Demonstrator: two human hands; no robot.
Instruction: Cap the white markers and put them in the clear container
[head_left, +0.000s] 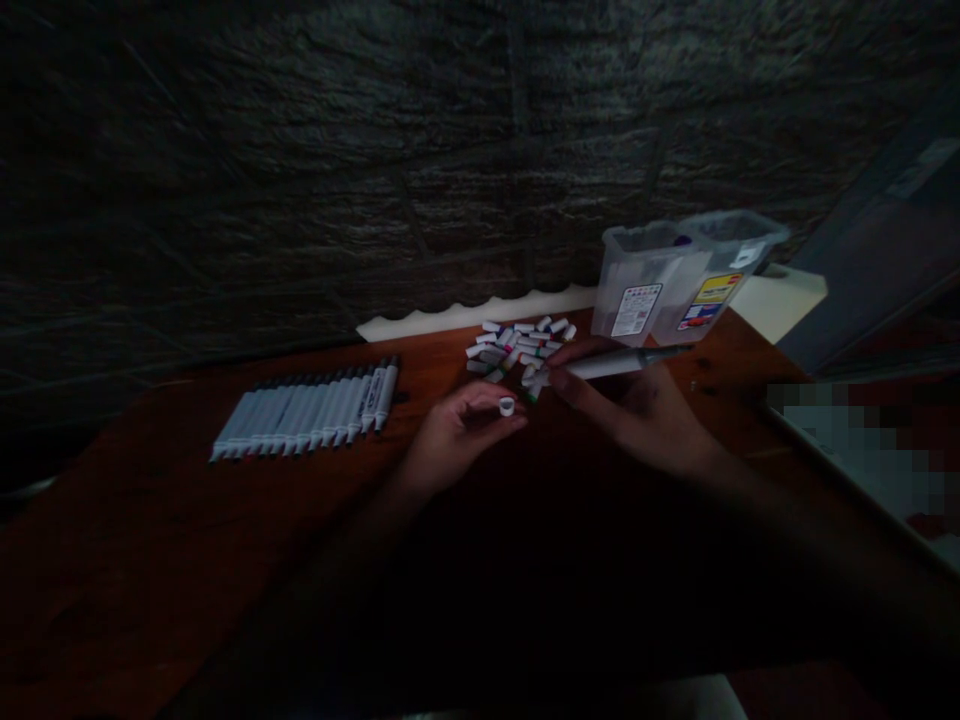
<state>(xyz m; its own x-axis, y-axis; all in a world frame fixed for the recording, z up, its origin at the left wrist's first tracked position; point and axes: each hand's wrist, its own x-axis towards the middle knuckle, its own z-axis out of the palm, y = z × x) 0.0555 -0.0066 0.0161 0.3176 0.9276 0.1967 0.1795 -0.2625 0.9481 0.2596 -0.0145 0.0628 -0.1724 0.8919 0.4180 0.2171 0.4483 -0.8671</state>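
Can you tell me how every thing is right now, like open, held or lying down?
Left hand: pinching a white cap.
White cap: off, hollow end showing.
Right hand: holding a marker.
Held marker: lifted, dark tapered end bare.
Other markers: lying side by side.
Loose caps: piled.
Clear container: upright, open-topped.

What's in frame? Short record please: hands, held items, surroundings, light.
left hand: holds white cap
right hand: holds marker
marker row: side by side, left of both hands
cap pile: loose, coloured ends showing
box: clear plastic, labelled, right of cap pile
table: wooden
wall: dark, behind table
light: dim
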